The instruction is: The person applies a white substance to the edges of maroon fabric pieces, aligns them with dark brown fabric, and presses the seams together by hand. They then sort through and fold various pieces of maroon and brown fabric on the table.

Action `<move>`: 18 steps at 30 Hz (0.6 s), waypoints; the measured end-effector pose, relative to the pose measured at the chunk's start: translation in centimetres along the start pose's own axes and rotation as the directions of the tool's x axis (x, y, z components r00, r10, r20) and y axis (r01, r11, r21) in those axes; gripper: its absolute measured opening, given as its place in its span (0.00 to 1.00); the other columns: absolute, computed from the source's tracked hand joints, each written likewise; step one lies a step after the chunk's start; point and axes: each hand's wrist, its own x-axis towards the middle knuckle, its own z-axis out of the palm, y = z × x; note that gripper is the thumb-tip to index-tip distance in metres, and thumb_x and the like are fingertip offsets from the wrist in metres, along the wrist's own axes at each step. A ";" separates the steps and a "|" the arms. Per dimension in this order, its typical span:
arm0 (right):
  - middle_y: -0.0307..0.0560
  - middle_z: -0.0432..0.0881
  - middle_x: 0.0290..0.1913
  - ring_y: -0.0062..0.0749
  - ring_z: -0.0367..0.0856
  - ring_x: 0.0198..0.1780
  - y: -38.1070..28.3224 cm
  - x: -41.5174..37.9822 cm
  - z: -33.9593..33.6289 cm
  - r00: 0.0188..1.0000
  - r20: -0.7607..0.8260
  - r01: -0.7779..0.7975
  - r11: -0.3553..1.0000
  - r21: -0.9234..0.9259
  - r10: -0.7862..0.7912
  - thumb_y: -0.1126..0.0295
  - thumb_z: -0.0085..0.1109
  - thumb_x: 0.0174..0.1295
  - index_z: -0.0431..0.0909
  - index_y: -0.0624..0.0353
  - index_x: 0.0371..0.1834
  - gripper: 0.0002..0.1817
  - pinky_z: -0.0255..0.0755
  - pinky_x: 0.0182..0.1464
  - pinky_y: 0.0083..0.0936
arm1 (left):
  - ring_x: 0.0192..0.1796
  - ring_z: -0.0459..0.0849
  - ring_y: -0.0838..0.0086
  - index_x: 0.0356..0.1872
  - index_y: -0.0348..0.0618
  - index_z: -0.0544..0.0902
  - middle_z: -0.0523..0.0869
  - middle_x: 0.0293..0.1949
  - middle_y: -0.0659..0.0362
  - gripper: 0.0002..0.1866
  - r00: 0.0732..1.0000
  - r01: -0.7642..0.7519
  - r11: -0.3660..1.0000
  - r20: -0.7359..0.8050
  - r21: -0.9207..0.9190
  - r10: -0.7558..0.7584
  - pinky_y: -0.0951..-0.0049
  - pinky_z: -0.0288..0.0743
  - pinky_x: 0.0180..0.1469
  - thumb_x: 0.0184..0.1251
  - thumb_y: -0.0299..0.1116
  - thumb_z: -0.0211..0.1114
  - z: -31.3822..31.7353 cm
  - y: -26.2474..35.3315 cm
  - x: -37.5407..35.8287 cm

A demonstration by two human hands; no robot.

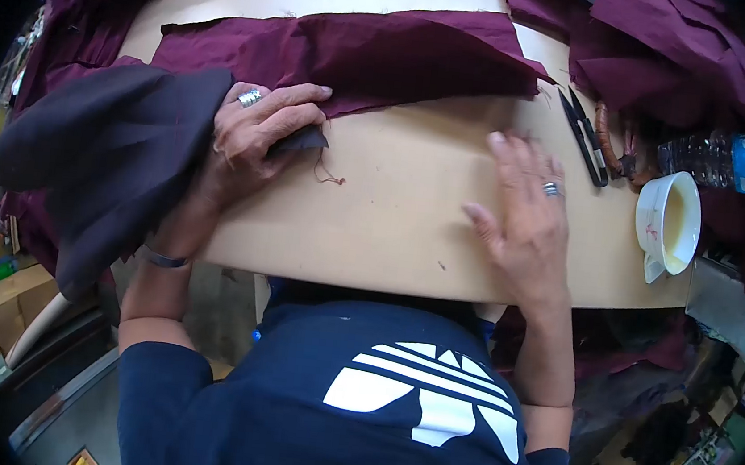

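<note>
Bunched dark grey cloth [102, 153] hangs over my left wrist and forearm, and a corner of it shows under my left hand [261, 128]. The fingers of that hand are bent and pressed together on this cloth, beside the left part of a maroon strip [362, 57]. The strip lies across the table [391, 225]. My right hand [527, 211] is slightly blurred, palm down over the table, with thumb and fingers apart and nothing held. It is below the strip's right end. A loose thread curls near my left hand.
Black snips [584, 138] lie right of my right hand. Beyond them are a white cup [667, 223] with yellowish contents and a plastic bottle [727, 164] on its side. Maroon cloth [676, 64] is heaped at the upper right, with more at the upper left.
</note>
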 end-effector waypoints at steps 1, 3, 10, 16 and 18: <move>0.57 0.62 0.65 0.50 0.56 0.68 0.8 -0.3 0.1 0.999 0.005 -0.043 0.998 -0.052 0.043 0.48 0.55 0.55 0.58 0.59 0.66 0.39 0.46 0.68 0.47 | 0.41 0.83 0.72 0.36 0.49 0.80 0.83 0.46 0.64 0.13 1.000 0.003 1.000 0.000 0.003 -0.003 0.72 0.67 0.42 0.46 0.32 0.69 0.0 0.1 0.0; 0.56 0.58 0.68 0.50 0.52 0.70 1.0 -0.4 0.2 0.995 0.022 -0.097 0.988 -0.118 0.101 0.45 0.53 0.55 0.55 0.59 0.68 0.41 0.44 0.68 0.48 | 0.41 0.83 0.72 0.36 0.49 0.80 0.83 0.46 0.63 0.13 1.000 0.003 1.000 0.004 0.001 -0.003 0.72 0.67 0.42 0.47 0.32 0.68 -0.1 0.1 -0.1; 0.60 0.53 0.69 0.54 0.46 0.71 -2.5 0.9 1.0 0.981 0.168 -0.064 0.984 -0.163 0.091 0.38 0.50 0.53 0.52 0.57 0.69 0.46 0.40 0.68 0.54 | 0.42 0.83 0.70 0.35 0.46 0.80 0.83 0.45 0.60 0.12 0.999 -0.025 0.987 0.033 -0.157 0.031 0.71 0.68 0.41 0.48 0.29 0.68 0.2 -1.2 0.7; 0.62 0.58 0.66 0.53 0.50 0.70 -13.1 4.1 4.4 0.817 0.257 0.302 0.762 0.573 -0.517 0.42 0.50 0.56 0.56 0.61 0.66 0.42 0.42 0.70 0.47 | 0.47 0.81 0.72 0.37 0.46 0.78 0.83 0.47 0.63 0.14 0.994 -0.066 0.967 0.063 -0.246 0.084 0.72 0.68 0.40 0.46 0.22 0.67 1.2 -2.9 2.4; 0.62 0.61 0.64 0.53 0.54 0.69 -15.0 4.5 5.2 0.773 0.198 0.159 0.486 0.859 -0.603 0.42 0.49 0.57 0.56 0.62 0.66 0.41 0.46 0.70 0.44 | 0.48 0.81 0.71 0.38 0.47 0.78 0.82 0.47 0.64 0.15 0.994 -0.087 0.961 0.038 -0.263 0.101 0.71 0.68 0.42 0.45 0.24 0.67 1.5 -3.2 2.0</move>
